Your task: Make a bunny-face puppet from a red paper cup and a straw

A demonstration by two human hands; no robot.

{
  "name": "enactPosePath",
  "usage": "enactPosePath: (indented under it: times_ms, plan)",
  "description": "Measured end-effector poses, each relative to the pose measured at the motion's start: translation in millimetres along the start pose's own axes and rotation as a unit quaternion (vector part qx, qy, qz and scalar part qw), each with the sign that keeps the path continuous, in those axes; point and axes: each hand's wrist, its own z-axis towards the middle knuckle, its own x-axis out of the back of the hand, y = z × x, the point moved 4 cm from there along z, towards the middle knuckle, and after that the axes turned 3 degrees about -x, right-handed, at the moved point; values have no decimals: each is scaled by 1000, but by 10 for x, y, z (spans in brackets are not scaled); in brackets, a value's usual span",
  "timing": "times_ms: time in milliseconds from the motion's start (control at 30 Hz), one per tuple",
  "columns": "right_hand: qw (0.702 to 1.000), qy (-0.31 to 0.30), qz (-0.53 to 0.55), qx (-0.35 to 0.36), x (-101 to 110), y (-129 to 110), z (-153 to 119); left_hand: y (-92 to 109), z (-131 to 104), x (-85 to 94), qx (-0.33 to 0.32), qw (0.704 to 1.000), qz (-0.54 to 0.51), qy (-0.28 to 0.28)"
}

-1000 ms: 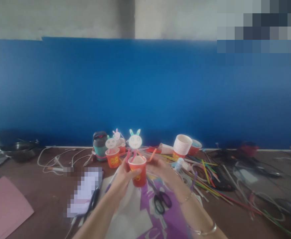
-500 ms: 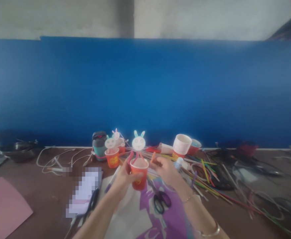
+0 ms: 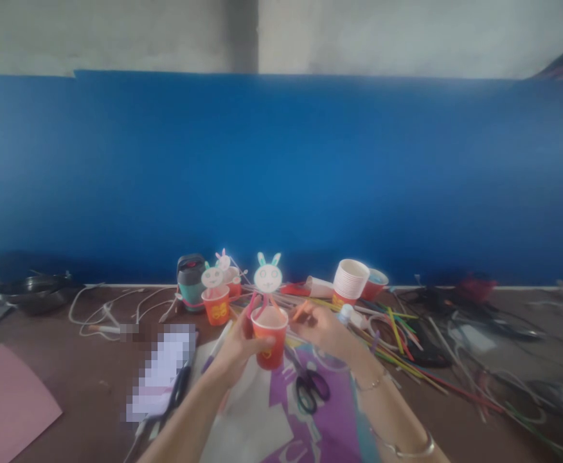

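Note:
My left hand [image 3: 240,344] is wrapped round a red paper cup [image 3: 270,357] with a white rim. A white rabbit face [image 3: 268,277] with green ears stands above the cup, and pink and orange strips rise from the cup's mouth. To the right of the rim, my right hand [image 3: 321,329] is closed in a pinch on the end of an orange strip [image 3: 301,310]. Whether that strip runs into the cup is hard to make out. Below the cup, black-handled scissors [image 3: 313,390] lie on a purple and white sheet [image 3: 332,424].
Behind left stand red cups with rabbit faces [image 3: 213,276] and a teal-grey bottle [image 3: 191,283]. Stacked paper cups [image 3: 351,281] and coloured strips [image 3: 407,360] are at right. A blurred-out phone [image 3: 163,373], cables [image 3: 112,315] and pink paper [image 3: 14,399] lie left.
My right hand has shifted slightly, and the orange strip in it leans further over to the right. My left hand and the cup have stayed nearly still.

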Motion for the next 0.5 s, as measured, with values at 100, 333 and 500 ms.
enactPosePath:
  times_ms: [100,333,500]
  plan:
    - [999,9,19,-27,48,34,1,14,-1,10,-26,999,42,6]
    - [986,128,-88,62,129,-108,-42,57,-16,-35,-51,979,199,19]
    - [960,97,-252,70,-38,-143,-67,90,-63,-109,-70,935,349,1]
